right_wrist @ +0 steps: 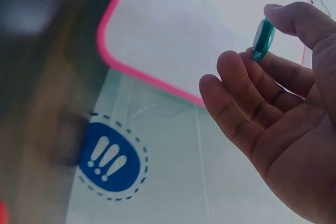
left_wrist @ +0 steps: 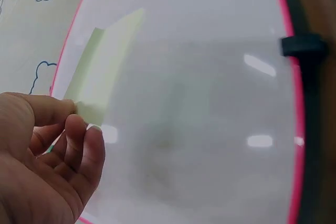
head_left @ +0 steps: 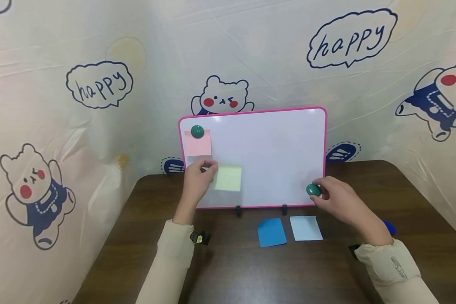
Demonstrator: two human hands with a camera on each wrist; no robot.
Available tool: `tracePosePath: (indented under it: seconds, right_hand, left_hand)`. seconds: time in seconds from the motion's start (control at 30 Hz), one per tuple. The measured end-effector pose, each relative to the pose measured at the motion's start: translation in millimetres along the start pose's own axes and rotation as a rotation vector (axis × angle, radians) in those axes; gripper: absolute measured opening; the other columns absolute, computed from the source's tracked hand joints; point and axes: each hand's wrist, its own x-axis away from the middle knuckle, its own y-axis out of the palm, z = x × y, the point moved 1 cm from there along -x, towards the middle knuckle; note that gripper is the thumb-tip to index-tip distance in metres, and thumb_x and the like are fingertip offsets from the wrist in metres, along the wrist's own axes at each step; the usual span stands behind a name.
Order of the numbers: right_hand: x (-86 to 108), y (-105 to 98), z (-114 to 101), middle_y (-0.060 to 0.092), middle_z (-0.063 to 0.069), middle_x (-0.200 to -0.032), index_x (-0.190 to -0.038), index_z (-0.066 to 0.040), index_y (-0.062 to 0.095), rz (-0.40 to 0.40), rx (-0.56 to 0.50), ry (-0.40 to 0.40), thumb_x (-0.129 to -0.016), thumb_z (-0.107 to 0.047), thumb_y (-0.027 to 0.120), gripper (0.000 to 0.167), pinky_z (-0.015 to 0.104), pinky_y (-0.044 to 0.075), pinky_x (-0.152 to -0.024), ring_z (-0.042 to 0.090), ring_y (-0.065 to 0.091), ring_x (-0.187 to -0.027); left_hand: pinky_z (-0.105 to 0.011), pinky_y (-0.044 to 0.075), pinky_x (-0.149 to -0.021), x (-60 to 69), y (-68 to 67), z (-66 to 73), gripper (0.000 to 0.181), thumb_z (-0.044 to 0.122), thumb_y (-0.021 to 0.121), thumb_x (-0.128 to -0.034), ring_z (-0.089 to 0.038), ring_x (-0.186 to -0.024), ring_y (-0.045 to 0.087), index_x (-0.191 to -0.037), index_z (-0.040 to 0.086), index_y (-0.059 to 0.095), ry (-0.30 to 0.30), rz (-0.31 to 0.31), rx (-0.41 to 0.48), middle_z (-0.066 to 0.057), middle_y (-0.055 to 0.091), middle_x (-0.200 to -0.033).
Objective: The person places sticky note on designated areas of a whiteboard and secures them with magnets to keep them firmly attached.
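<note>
Pale-green sticky note [head_left: 228,178] pinched at its edge, the left hand [head_left: 199,178] stretches forward; well apart, the right hand [head_left: 339,198] holds a round green magnet [head_left: 313,190] between thumb and fingers.

The word "happy" [head_left: 349,41] stands in two speech bubbles [head_left: 99,85] on the patterned backdrop [head_left: 273,50].
</note>
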Motion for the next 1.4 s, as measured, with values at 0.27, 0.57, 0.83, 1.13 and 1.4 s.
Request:
tracePosePath:
  seconds: [0.27,0.57,0.83,1.13,1.4]
  right_hand:
    - [-12.0,0.5,-15.0,0.062,0.014,-0.109,-0.124,0.002,0.061,-0.023,-0.008,-0.023,-0.089,-0.018,0.078,0.043,0.041,0.059,-0.075,0.029,0.059,-0.091]
    - [-22.5,-8.7,-27.8,0.063,0.013,-0.108,-0.125,0.001,0.061,-0.015,0.01,-0.036,-0.089,-0.018,0.078,0.044,0.043,0.059,-0.076,0.03,0.06,-0.093]
    - [-32.5,-10.7,-36.9,0.063,0.011,-0.109,-0.128,-0.001,0.061,-0.018,0.007,-0.057,-0.09,-0.018,0.077,0.045,0.043,0.059,-0.078,0.03,0.061,-0.093]
    - [-40.0,-12.9,-48.3,0.064,0.01,-0.109,-0.128,-0.002,0.062,0.008,-0.023,-0.073,-0.089,-0.019,0.079,0.046,0.039,0.059,-0.075,0.025,0.06,-0.089]
    - [-52.1,-15.7,-65.0,0.064,0.008,-0.108,-0.129,-0.003,0.062,0.04,-0.046,-0.12,-0.09,-0.019,0.078,0.045,0.035,0.058,-0.071,0.023,0.06,-0.087]
  left_hand:
    - [-0.037,0.057,-0.074,-21.0,2.1,18.2,0.017,0.022,0.067,-0.0975,-0.025,-0.091,0.06,-0.107,0.009,0.071,-0.025,0.081,0.083,-0.007,0.064,-0.099]
    - [-0.036,0.056,-0.076,-36.4,1.1,34.6,0.019,0.024,0.066,-0.0986,-0.024,-0.09,0.059,-0.109,0.009,0.071,-0.011,0.091,-0.012,-0.006,0.065,-0.101]
    - [-0.034,0.056,-0.078,-50.8,2.4,43.3,0.018,0.022,0.065,-0.0993,-0.024,-0.094,0.058,-0.11,0.009,0.071,-0.014,0.091,0.005,-0.007,0.063,-0.105]
    - [-0.033,0.055,-0.083,-58.9,5.1,48.8,0.02,0.024,0.065,-0.0989,-0.022,-0.096,0.057,-0.111,0.01,0.071,-0.007,0.13,-0.049,-0.004,0.065,-0.107]
    - [-0.034,0.055,-0.083,-66.7,8.0,52.3,0.019,0.024,0.065,-0.0988,-0.021,-0.096,0.057,-0.111,0.01,0.071,0.006,0.165,-0.074,-0.004,0.065,-0.107]
